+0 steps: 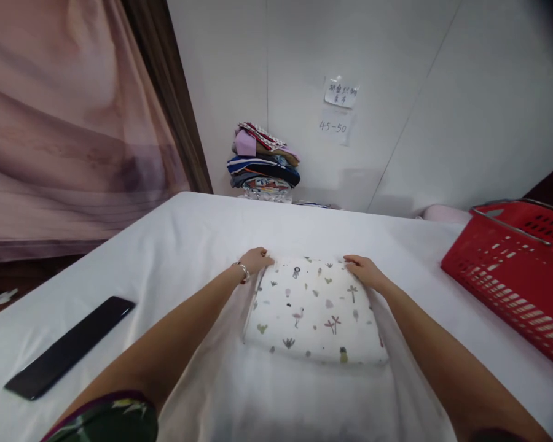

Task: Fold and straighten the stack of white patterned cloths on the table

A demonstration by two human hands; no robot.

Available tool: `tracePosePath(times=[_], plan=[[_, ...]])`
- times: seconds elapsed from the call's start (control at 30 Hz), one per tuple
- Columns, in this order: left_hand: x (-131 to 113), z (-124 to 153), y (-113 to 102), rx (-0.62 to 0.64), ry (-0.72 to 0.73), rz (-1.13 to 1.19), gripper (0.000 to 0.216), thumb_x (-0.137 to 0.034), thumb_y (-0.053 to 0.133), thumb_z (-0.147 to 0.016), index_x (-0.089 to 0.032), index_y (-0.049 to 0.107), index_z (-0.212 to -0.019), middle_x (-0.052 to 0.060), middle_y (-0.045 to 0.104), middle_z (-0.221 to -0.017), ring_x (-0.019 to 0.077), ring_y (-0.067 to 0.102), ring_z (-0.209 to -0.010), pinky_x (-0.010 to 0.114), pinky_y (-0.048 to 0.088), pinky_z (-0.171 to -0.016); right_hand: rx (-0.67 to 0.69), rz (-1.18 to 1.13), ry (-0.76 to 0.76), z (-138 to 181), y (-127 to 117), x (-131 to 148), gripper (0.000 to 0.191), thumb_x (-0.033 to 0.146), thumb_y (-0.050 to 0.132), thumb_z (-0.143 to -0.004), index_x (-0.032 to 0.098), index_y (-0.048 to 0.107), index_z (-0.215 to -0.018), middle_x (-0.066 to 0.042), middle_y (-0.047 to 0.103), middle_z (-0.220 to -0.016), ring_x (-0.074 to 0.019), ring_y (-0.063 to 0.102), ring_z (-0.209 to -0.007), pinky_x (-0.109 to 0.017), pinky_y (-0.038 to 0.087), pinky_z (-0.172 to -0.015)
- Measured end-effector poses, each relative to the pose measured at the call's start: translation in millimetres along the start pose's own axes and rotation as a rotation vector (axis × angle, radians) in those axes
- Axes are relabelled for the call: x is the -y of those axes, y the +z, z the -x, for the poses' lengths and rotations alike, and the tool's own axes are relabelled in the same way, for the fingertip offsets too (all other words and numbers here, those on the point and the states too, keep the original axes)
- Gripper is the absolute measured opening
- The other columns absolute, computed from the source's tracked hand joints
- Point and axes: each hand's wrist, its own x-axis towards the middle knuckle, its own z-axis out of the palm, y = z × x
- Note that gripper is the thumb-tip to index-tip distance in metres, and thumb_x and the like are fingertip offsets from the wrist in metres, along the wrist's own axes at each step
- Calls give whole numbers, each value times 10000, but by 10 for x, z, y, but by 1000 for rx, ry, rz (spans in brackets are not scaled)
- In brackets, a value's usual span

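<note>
A white folded cloth [311, 310] printed with palm trees, a flamingo and small plants lies in front of me on the white-covered table. My left hand [257, 260], with a bracelet at its wrist, is closed on the cloth's far left corner. At the far right corner, my right hand [363, 270] has its thumb and fingers closed on the edge. The fingertips of both hands are partly hidden. Plain whitish fabric [304, 399] spreads from below the printed cloth toward me, between my forearms.
A long black flat object [69, 347] lies at the left of the white table cover [184, 245]. At the right stands a red plastic basket [511, 276] with a metal handle. Several folded cloths form a stack [263, 162] by the wall behind. A pink curtain [74, 123] hangs at left.
</note>
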Motion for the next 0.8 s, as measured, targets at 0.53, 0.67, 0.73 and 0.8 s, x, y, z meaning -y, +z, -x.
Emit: tracePosePath(times=[0.53, 0.67, 0.73, 0.8], plan=[[-501, -13, 184, -21, 661, -508, 234, -250, 525, -755, -199, 607, -968, 58, 581, -947, 221, 477, -951, 347, 358, -800, 212, 670, -401, -74, 124, 594, 247, 278, 509, -788, 207, 620, -996, -97, 591, -982, -242, 467, -962, -328, 329, -794], [-538, -15, 197, -33, 659, -496, 173, -177, 548, -705, -178, 581, -875, 56, 568, -952, 215, 472, -957, 332, 360, -793, 256, 673, -333, -105, 140, 639, 201, 243, 542, -752, 193, 618, -931, -92, 592, -955, -238, 480, -919, -307, 331, -745], [-547, 2, 202, -39, 675, -478, 164, -147, 544, -694, -174, 557, -855, 55, 564, -958, 206, 476, -952, 323, 361, -793, 249, 643, -321, -113, 157, 629, 198, 227, 554, -732, 189, 604, -920, -84, 583, -979, -231, 475, -923, -297, 330, -746], [-547, 34, 205, -43, 709, -470, 160, -123, 527, -697, -170, 538, -850, 56, 570, -943, 199, 487, -936, 320, 360, -798, 217, 620, -348, -99, 179, 608, 179, 196, 548, -722, 186, 588, -896, -75, 576, -988, -221, 466, -937, -288, 320, -760]])
